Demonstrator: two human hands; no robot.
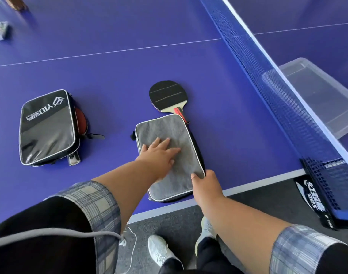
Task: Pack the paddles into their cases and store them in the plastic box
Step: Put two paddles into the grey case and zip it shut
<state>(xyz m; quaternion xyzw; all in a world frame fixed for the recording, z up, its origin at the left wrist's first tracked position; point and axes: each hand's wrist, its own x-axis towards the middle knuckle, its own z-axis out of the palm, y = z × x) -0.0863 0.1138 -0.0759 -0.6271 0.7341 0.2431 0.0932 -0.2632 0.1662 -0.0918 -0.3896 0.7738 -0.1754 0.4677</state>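
At the near edge of the bench my left hand (159,153) presses flat on the grey case (169,157), my right hand (204,182) pinches its right side. I should open it wide, then slide in the paddle (168,94) beyond; the plastic box (317,95) waits past the net (277,80).

One head-worn camera looks steeply down and forward over the near edge of the table (113,62), close above it, the net (277,84) running off to the right; wide-angle bending shows.
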